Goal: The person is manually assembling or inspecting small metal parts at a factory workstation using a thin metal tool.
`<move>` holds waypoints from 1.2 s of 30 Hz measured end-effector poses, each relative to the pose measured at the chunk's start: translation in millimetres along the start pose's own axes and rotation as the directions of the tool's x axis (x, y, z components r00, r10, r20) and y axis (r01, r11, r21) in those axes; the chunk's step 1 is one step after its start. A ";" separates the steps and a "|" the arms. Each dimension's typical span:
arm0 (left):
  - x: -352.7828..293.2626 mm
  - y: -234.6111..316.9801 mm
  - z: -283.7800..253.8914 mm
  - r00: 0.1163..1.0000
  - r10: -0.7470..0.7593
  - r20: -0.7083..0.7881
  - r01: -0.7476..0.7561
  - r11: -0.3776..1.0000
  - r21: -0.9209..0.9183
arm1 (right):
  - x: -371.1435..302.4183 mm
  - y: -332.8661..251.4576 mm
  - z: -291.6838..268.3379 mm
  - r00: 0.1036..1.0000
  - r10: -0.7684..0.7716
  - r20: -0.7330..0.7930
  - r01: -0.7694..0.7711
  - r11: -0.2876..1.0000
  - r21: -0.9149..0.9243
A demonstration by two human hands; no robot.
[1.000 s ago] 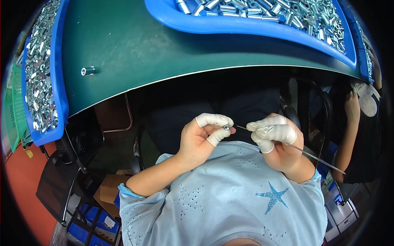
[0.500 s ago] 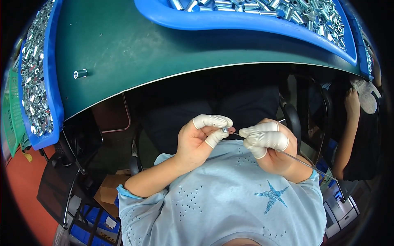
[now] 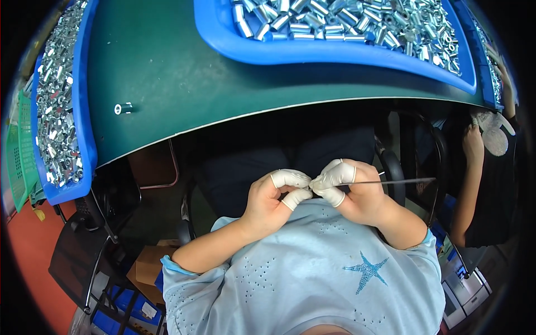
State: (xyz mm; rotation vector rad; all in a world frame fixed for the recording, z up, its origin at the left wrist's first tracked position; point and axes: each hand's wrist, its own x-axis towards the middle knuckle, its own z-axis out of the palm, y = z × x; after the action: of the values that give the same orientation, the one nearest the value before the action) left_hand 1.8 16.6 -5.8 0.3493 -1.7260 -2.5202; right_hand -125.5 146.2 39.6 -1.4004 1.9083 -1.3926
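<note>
My left hand, with white finger cots on its fingers, is closed in a pinch. The small silvery metal part seen between those fingers half a second ago is now hidden by the fingertips. My right hand, also in finger cots, is closed on a thin dark metal rod. The rod's free length sticks out to the right, nearly level. Both hands' fingertips meet in front of my chest, below the table edge. A lone shiny metal sleeve lies on its side on the green table.
A blue bin heaped with metal sleeves stands on the table ahead. Another blue bin of small metal parts is at the left, beside a green basket. At the far right, a co-worker's arm shows near a chair armrest.
My right hand has come left against my left fingertips. The rod has swung from slanting down right to nearly level. The metal part has gone out of sight between the fingers.
</note>
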 end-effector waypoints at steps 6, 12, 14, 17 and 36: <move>-2.6 2.0 1.2 0.999 -0.045 -0.031 0.040 0.990 -0.137 | -4.2 -6.3 3.2 0.984 -0.177 0.006 0.176 0.975 -0.132; -0.8 5.2 1.3 1.000 -0.025 -0.006 0.024 0.995 -0.101 | -4.1 -3.7 0.1 0.997 0.080 -0.025 -0.075 0.984 0.159; 1.7 7.1 0.4 1.000 0.006 0.001 -0.006 0.998 -0.060 | -5.2 -7.8 -1.5 0.991 -0.132 0.023 0.134 0.988 -0.081; 0.7 4.4 1.9 1.000 -0.007 0.031 0.009 0.999 -0.048 | -5.6 -12.3 -1.4 0.993 0.114 0.018 -0.114 0.993 0.019; 4.3 5.4 -2.8 0.998 0.042 0.044 -0.026 0.952 -0.305 | -15.7 -27.8 -8.1 0.982 -0.060 -0.177 0.047 0.996 -0.078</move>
State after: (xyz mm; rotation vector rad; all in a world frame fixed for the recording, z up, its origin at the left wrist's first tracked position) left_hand -2.2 11.3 -2.4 0.2346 -1.3114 -2.7323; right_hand -111.5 163.6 63.8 -1.4117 2.0674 -1.5354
